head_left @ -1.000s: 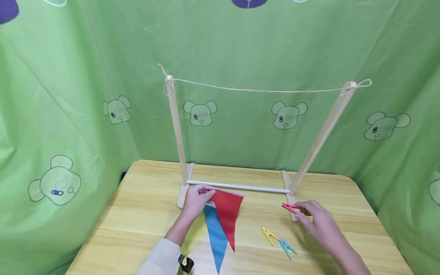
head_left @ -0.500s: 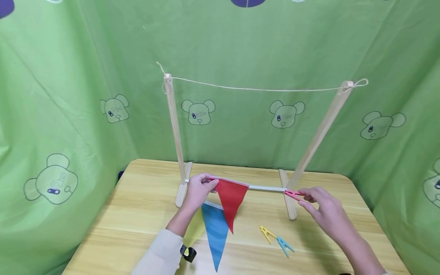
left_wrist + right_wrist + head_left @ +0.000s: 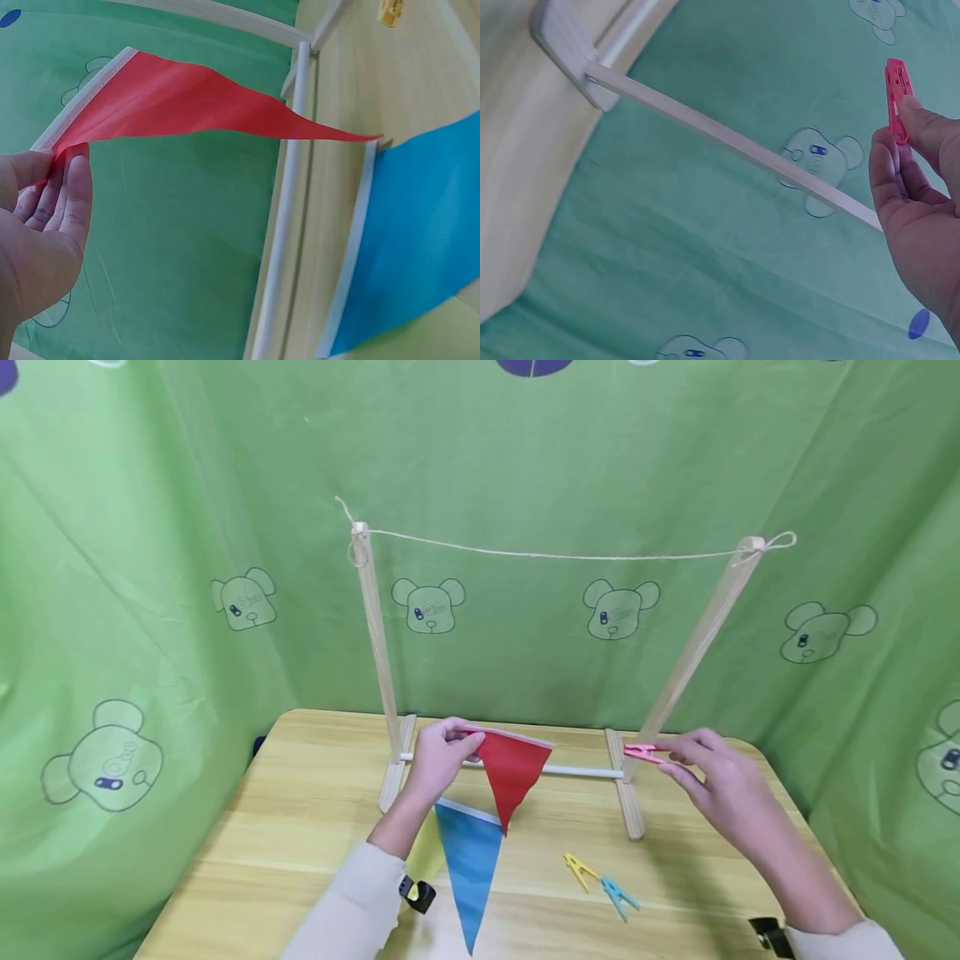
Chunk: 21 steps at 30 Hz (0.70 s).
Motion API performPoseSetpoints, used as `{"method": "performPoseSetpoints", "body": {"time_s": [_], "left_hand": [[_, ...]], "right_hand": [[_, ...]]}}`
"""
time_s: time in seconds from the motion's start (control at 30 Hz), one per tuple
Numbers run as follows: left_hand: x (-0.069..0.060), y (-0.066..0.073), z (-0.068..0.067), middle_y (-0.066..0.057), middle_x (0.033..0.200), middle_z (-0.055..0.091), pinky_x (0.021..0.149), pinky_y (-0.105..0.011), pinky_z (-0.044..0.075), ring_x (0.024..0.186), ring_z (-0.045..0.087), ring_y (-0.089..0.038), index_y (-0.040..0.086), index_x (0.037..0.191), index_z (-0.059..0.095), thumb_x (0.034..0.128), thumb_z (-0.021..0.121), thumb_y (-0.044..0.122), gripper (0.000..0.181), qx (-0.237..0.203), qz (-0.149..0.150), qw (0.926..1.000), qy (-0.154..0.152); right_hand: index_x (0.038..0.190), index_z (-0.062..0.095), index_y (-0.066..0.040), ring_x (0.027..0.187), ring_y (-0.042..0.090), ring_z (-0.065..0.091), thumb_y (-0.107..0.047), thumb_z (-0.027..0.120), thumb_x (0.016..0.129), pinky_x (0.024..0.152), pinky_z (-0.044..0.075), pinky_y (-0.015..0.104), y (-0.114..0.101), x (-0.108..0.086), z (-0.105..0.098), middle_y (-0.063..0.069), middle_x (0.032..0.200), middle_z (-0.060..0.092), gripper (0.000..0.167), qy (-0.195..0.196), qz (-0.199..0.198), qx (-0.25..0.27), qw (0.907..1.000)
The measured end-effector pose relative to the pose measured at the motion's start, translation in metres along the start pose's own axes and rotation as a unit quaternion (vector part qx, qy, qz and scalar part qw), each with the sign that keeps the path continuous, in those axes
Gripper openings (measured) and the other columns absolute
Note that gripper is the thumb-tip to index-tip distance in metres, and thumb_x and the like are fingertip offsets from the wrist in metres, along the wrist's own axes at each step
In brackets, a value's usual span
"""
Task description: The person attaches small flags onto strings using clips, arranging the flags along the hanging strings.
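My left hand (image 3: 442, 753) pinches a red triangular pennant (image 3: 514, 775) by one end of its white-edged top, and the point of the cloth hangs down. In the left wrist view thumb and fingers grip that corner of the red pennant (image 3: 187, 97). My right hand (image 3: 723, 785) pinches a pink clothespin (image 3: 642, 752) in the air by the right post. The clothespin (image 3: 897, 94) stands upright between thumb and fingers in the right wrist view. A blue pennant (image 3: 471, 864) lies below the left hand, partly over a yellow pennant (image 3: 426, 852).
A wooden stand has a left post (image 3: 377, 635) and a right post (image 3: 697, 643), joined by a white rod (image 3: 581, 771) low down. A string (image 3: 540, 555) is tied between the post tops. A yellow clothespin (image 3: 579, 870) and a blue clothespin (image 3: 619, 896) lie on the table (image 3: 247, 852).
My left hand has lifted the red pennant up and slightly right, clear of the blue one. The right hand has raised the pink clothespin to the foot of the right post.
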<state>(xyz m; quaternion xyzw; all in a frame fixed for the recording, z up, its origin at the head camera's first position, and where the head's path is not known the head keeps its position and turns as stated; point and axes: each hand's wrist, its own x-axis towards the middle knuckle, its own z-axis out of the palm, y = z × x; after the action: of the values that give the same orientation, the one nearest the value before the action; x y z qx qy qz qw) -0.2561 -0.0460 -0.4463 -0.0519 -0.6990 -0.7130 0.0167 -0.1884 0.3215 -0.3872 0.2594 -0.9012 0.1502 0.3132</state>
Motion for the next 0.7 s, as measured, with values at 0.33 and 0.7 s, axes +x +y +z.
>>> {"method": "performPoseSetpoints", "body": {"time_s": [0.33, 0.7], "left_hand": [[0.007, 0.02, 0.007, -0.019, 0.095, 0.074, 0.074, -0.031, 0.066, 0.071, 0.074, -0.018, -0.002, 0.108, 0.075, 0.0933, 0.076, 0.007, 0.017, 0.008, 0.034, 0.9992, -0.017], [0.022, 0.047, 0.031, -0.018, 0.095, 0.073, 0.079, -0.042, 0.066, 0.07, 0.072, -0.014, -0.003, 0.108, 0.075, 0.0933, 0.076, 0.005, 0.017, -0.006, 0.058, 0.9979, -0.03]], "right_hand": [[0.103, 0.079, -0.006, 0.07, 0.011, 0.059, -0.058, 0.043, 0.104, 0.062, 0.05, 0.009, 0.0, 0.034, -0.024, 0.006, 0.091, 0.07, 0.063, 0.042, -0.07, -0.007, 0.9966], [0.102, 0.079, -0.005, 0.069, 0.013, 0.06, -0.061, 0.04, 0.104, 0.062, 0.049, 0.008, 0.007, 0.064, -0.054, 0.008, 0.09, 0.071, 0.068, 0.046, -0.093, -0.038, 0.9938]]}}
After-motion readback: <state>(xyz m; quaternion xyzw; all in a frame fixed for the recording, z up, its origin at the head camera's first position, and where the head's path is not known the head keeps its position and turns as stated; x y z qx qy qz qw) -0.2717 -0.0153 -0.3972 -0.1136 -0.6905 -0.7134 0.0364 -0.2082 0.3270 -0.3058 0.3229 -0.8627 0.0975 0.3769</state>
